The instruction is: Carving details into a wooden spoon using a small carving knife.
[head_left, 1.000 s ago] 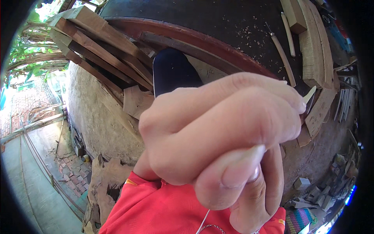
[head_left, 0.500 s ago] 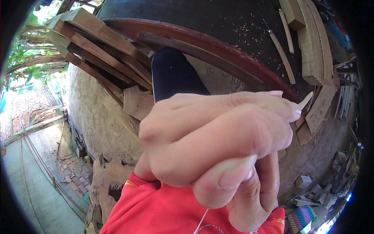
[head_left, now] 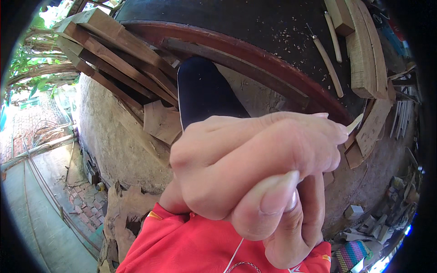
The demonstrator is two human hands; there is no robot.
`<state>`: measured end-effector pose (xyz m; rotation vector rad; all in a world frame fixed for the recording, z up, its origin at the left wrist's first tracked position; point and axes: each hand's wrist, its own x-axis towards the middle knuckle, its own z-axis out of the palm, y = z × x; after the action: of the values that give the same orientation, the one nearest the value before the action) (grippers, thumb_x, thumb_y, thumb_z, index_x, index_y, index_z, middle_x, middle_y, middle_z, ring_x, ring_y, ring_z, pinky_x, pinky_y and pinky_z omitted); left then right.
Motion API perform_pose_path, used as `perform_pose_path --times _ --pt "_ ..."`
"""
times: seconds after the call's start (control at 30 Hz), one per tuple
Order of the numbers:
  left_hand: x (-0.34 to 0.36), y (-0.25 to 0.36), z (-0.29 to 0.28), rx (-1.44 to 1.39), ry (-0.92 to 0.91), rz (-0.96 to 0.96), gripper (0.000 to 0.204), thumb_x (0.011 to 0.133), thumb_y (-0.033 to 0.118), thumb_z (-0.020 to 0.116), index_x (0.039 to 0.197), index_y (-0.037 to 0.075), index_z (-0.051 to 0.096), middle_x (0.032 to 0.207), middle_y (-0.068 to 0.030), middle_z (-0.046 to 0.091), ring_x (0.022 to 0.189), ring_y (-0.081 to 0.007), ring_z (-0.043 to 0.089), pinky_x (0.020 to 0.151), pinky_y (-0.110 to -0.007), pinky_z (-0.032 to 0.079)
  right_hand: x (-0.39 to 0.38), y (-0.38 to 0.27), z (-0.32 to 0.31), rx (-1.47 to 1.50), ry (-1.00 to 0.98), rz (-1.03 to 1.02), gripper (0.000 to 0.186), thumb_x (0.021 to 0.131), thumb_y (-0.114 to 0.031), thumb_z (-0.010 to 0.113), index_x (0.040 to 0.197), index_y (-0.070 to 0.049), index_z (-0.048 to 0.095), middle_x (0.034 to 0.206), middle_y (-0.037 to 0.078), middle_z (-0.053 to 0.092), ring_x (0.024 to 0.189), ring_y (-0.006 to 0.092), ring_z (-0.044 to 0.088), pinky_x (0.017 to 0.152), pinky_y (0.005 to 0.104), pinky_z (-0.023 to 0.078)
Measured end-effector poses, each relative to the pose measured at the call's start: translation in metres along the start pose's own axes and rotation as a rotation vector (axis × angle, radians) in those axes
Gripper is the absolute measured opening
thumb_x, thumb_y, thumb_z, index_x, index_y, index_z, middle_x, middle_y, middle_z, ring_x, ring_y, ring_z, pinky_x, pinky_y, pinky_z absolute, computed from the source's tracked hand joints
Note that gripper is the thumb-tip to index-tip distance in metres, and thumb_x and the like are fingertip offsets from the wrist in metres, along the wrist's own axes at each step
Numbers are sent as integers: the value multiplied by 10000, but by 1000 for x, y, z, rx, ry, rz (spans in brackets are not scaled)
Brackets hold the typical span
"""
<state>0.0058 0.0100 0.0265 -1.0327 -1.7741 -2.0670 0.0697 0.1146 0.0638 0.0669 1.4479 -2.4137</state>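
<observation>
My left hand (head_left: 246,168) fills the middle, close to the camera, its fingers curled round a thin, pale pointed piece (head_left: 354,123), probably wood, that sticks out at the right past the fingertips. Most of this piece is hidden. Below and partly behind it, my right hand (head_left: 300,232) has bent fingers pressed up against the left; what it grips, if anything, is hidden. A red shirt (head_left: 177,241) and a dark-clad leg (head_left: 205,91) show behind the hands.
A dark worktop (head_left: 227,16) holds wood shavings, two wooden-handled tools (head_left: 328,66) and timber blocks (head_left: 364,73). Stacked planks (head_left: 114,54) lean at the upper left. A rough log piece (head_left: 118,214) lies lower left; scrap and a woven multicoloured item (head_left: 350,255) lie lower right.
Over the last second my joined hands and the pale piece have moved a little down and to the left; both hands stay closed.
</observation>
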Motion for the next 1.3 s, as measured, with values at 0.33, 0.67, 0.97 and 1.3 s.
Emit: perform_pose_path --times 0.33,0.67,0.97,1.3 --pt "-2 2 3 -5 5 10 719 1119 514 216 1029 -91 593 1025 -382 682 789 -340 746 755 -398 647 2 1 2 3 -14 -4 352 1038 -213 459 1287 25 536 829 11 614 633 57 497 607 198 387" --pt "-1 4 6 -15 11 8 712 1121 510 203 1034 -84 586 1026 -380 682 793 -334 746 756 -392 647 3 1 4 2 -22 -4 337 1041 -202 463 1276 25 542 816 8 609 620 55 484 593 196 380" --pt "1 9 10 -33 66 -46 705 1123 505 191 1038 -77 580 1027 -377 682 796 -329 745 756 -387 647 4 -4 -3 -10 -22 -3 324 1043 -192 467 1267 26 548 805 5 605 609 53 472 581 195 374" --pt "9 -4 12 -77 236 -187 699 1126 501 178 1043 -69 573 1028 -374 682 799 -324 744 756 -382 647 3 -20 -15 -41 35 -21 309 1045 -182 471 1257 27 555 793 2 601 597 50 459 567 193 367"
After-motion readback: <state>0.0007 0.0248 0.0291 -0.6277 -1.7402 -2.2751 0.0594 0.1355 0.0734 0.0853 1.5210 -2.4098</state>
